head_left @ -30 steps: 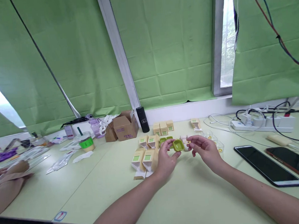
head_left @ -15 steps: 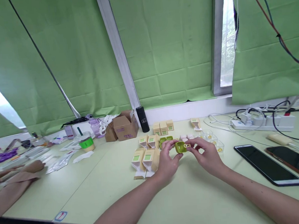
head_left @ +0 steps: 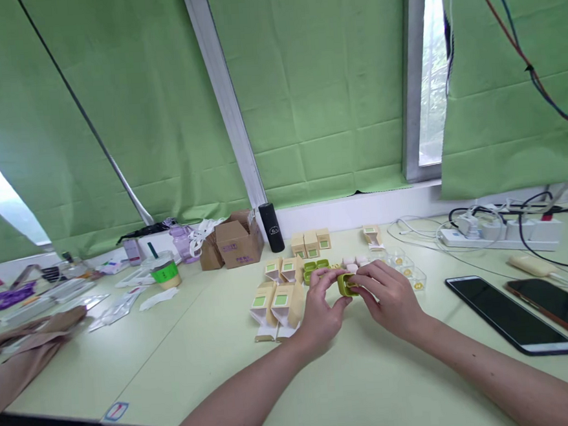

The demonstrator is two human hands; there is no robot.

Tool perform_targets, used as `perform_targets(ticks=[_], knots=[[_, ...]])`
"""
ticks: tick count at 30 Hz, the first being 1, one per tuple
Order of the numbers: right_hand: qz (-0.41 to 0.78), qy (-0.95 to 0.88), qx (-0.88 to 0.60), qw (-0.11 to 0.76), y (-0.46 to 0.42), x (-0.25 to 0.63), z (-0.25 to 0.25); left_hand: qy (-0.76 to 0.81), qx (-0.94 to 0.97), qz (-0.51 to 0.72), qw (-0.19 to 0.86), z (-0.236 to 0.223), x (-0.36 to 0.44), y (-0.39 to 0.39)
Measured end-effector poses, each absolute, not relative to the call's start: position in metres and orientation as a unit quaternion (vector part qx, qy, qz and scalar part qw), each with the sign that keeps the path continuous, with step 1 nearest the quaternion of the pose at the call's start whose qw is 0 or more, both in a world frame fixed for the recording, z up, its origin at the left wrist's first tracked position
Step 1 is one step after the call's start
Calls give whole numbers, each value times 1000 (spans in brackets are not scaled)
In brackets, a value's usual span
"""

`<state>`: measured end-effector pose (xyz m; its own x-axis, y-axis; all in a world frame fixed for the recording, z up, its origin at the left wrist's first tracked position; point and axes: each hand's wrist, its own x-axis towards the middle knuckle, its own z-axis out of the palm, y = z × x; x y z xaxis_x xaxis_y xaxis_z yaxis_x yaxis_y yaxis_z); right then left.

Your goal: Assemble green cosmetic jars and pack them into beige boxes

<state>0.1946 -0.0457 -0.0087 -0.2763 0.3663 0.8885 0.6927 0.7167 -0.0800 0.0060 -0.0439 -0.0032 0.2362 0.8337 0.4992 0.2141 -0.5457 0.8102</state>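
Observation:
My left hand (head_left: 320, 309) grips a small olive-green, square-sided cup (head_left: 344, 286) between thumb and fingers, above the table. The cup is tipped so its opening faces right. My right hand (head_left: 391, 296) is closed, its fingertips at that opening; whatever they pinch is hidden. Just behind my left hand lie more olive-green cups (head_left: 315, 264). Small pale pink pieces (head_left: 354, 260) sit beyond the cup. Clear plastic holders with yellow bits (head_left: 417, 278) stand behind my right hand. Left of my left hand are several opened cream cartons with green squares (head_left: 262, 303).
More small cartons (head_left: 310, 242) stand at the back near a black cylinder (head_left: 271, 227) and a cardboard box (head_left: 238, 242). Two phones (head_left: 509, 314) lie at right, below a power strip (head_left: 504, 233) with cables. A drink cup (head_left: 164, 272) and another person's sleeve (head_left: 30, 344) are at left.
The cup has turned and shifted slightly right in my left hand. My right fingers have moved in to its opening, and the small pale piece they pinched is now hidden.

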Motion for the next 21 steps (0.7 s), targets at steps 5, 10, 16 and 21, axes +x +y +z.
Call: perform_targets(ticks=[5, 10, 16, 21], knots=[[-193, -779, -327, 498, -45, 193, -7, 361, 737, 493, 289, -3, 5, -45], [-209, -777, -332, 491, -46, 192, -6, 359, 739, 494, 285, -5, 5, -42], [-226, -772, -346, 482, -46, 192, -7, 362, 738, 492, 286, -6, 6, -43], [-230, -768, -347, 487, -44, 192, -10, 362, 742, 486, 287, -8, 6, -42]])
